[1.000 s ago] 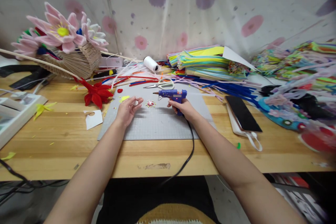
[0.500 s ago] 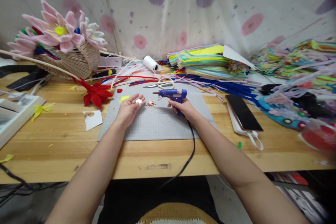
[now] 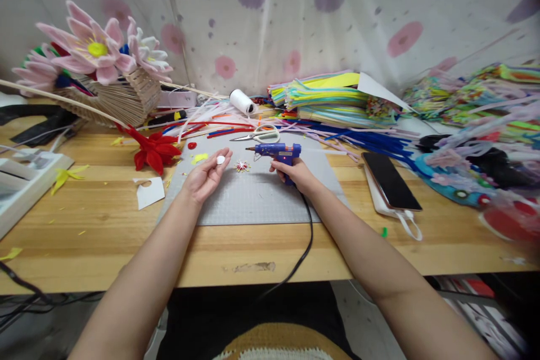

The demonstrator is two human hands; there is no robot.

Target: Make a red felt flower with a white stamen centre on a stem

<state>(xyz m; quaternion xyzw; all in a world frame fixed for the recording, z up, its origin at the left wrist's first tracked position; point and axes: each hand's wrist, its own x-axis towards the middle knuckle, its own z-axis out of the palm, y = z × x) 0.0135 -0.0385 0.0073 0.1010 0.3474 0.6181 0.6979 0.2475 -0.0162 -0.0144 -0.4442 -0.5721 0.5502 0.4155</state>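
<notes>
My right hand [image 3: 296, 171] is wrapped round a blue hot glue gun [image 3: 274, 150], whose nozzle points left above the grey cutting mat [image 3: 270, 202]. A small red light shows on its body, and a clear glue stick sticks out of the back. Palm up, my left hand [image 3: 207, 175] holds a small white disc [image 3: 220, 160] at its fingers. Between the two hands, a small red, white and yellow star-shaped piece [image 3: 242, 166] lies on the mat. Scissors with pale handles [image 3: 266, 134] rest just behind the glue gun.
A red fuzzy flower [image 3: 156, 149] and a white card with a round cutout [image 3: 151, 193] lie to the left. A phone [image 3: 391, 181] is at right. Bundles of pipe cleaners [image 3: 333, 101] and a thread spool [image 3: 242, 102] line the back. The glue gun's cord [image 3: 306, 247] crosses the table edge.
My left hand has shifted slightly left and up with the white disc, moving a little away from the star-shaped piece. My right hand and the glue gun stay nearly still.
</notes>
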